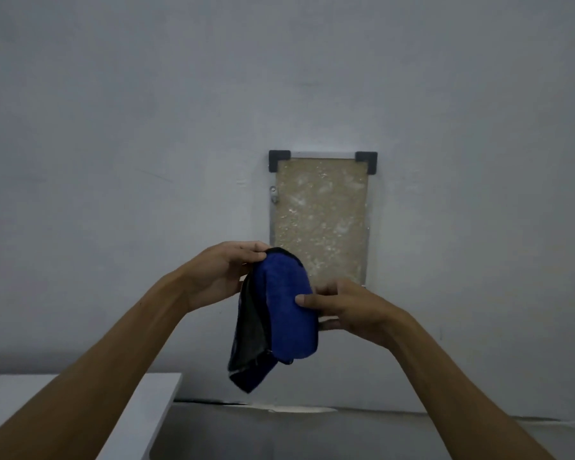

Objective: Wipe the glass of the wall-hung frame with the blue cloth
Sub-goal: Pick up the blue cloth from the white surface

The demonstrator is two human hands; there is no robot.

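Note:
A wall-hung frame [321, 207] with black corner brackets and a speckled tan panel under glass hangs on the grey wall ahead. In front of its lower part I hold a blue cloth [287, 313] with a dark grey underside, folded and hanging down. My left hand [223, 273] pinches the cloth's top edge between thumb and fingers. My right hand [342, 308] grips the cloth's right side, thumb on the blue face. Cloth and hands hide the bottom of the frame.
A white table or shelf corner [153, 393] sits low at the left, partly under my left forearm. The wall meets the floor along a seam [312, 408] below the frame. The wall around the frame is bare.

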